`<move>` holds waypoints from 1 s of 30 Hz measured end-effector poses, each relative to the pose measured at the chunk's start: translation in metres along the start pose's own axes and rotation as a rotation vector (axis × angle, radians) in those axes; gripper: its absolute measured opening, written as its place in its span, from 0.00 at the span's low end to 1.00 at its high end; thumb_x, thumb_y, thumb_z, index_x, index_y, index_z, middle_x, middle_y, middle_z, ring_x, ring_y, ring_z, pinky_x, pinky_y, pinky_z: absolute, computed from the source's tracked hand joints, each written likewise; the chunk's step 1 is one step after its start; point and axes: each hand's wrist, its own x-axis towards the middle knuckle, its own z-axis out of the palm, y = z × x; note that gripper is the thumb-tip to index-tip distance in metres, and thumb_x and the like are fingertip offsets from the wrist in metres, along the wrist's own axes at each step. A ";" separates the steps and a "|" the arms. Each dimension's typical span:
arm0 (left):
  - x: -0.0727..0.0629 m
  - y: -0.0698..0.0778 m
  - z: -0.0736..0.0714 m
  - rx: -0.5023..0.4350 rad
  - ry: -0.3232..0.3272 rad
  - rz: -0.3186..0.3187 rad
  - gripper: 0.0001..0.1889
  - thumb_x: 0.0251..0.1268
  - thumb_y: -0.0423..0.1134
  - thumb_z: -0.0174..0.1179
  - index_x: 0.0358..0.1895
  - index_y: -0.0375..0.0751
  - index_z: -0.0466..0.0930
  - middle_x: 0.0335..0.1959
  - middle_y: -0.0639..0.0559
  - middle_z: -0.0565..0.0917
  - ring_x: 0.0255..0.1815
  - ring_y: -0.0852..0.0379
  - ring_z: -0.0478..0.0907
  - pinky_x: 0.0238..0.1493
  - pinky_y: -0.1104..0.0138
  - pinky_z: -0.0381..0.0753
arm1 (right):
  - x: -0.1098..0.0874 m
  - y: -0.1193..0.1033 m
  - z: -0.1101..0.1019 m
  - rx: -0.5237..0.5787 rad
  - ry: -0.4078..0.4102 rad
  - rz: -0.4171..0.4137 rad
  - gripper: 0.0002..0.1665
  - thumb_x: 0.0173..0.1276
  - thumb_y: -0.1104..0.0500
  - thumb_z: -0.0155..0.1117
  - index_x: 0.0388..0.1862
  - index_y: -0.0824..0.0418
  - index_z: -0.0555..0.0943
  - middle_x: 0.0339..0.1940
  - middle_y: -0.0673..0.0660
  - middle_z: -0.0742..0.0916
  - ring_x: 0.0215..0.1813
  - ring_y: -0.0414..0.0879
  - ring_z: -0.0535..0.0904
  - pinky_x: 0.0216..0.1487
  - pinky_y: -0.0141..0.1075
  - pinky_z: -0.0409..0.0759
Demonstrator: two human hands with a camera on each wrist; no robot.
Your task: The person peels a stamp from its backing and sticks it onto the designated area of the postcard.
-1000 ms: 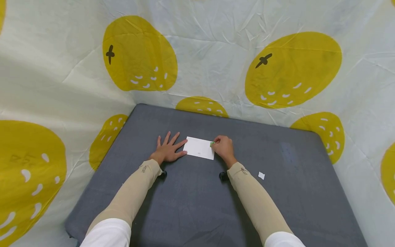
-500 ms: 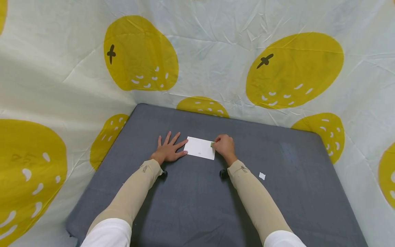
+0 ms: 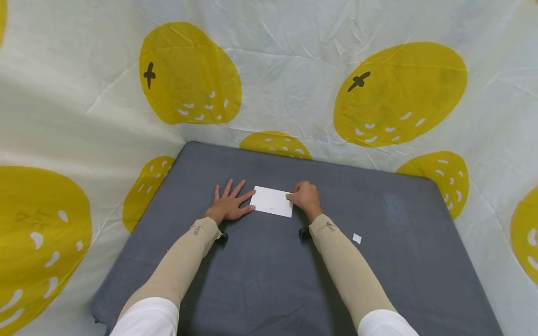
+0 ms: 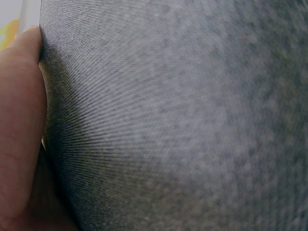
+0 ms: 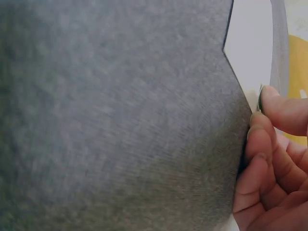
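A white rectangular card or envelope (image 3: 271, 201), with a tiny mark near its lower edge, lies flat on the grey padded surface. My left hand (image 3: 227, 206) is spread palm down, thumb and index fingertip on the card's left edge. At the upper right corner, my right hand (image 3: 306, 199) pinches a small green stamp-like piece (image 3: 287, 196) between thumb and curled fingers. In the right wrist view, the piece (image 5: 260, 98) stands edge-on under the thumb, close to the card (image 5: 249, 48). The left wrist view shows only part of my left hand (image 4: 20, 120).
A small white paper square (image 3: 357, 238) lies on the grey surface (image 3: 260, 270), right of my right forearm. White cloth (image 3: 286, 79) printed with large yellow fruit hangs behind and at both sides. Dark wrist cameras (image 3: 304, 234) sit under both wrists.
My right hand has shifted up very slightly, and less green shows at its fingertips than before. My left hand and the card have stayed in place.
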 end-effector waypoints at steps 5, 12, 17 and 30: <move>0.001 -0.002 0.002 -0.006 -0.009 -0.008 0.38 0.75 0.76 0.39 0.84 0.78 0.44 0.89 0.58 0.32 0.88 0.40 0.20 0.79 0.30 0.18 | -0.001 0.006 0.004 0.119 0.022 -0.030 0.15 0.62 0.53 0.78 0.26 0.60 0.83 0.25 0.54 0.83 0.32 0.50 0.77 0.34 0.38 0.72; 0.004 -0.006 0.005 -0.013 0.011 0.000 0.38 0.73 0.78 0.39 0.83 0.80 0.44 0.89 0.59 0.32 0.88 0.41 0.19 0.78 0.31 0.16 | -0.005 0.017 0.004 0.386 0.017 -0.084 0.07 0.63 0.61 0.77 0.40 0.61 0.91 0.31 0.59 0.88 0.31 0.47 0.76 0.34 0.35 0.72; 0.006 -0.004 0.003 -0.013 0.005 -0.005 0.38 0.73 0.78 0.39 0.83 0.81 0.43 0.89 0.61 0.31 0.88 0.42 0.18 0.78 0.31 0.16 | -0.006 0.017 0.001 0.217 -0.016 -0.096 0.07 0.64 0.54 0.76 0.36 0.55 0.92 0.33 0.55 0.90 0.35 0.49 0.80 0.35 0.38 0.73; 0.004 0.000 0.002 -0.018 -0.018 -0.007 0.39 0.73 0.78 0.39 0.83 0.80 0.44 0.89 0.59 0.30 0.88 0.41 0.18 0.78 0.31 0.15 | -0.003 0.023 -0.005 0.170 -0.035 -0.121 0.09 0.64 0.57 0.75 0.29 0.62 0.90 0.30 0.57 0.90 0.35 0.51 0.79 0.39 0.38 0.76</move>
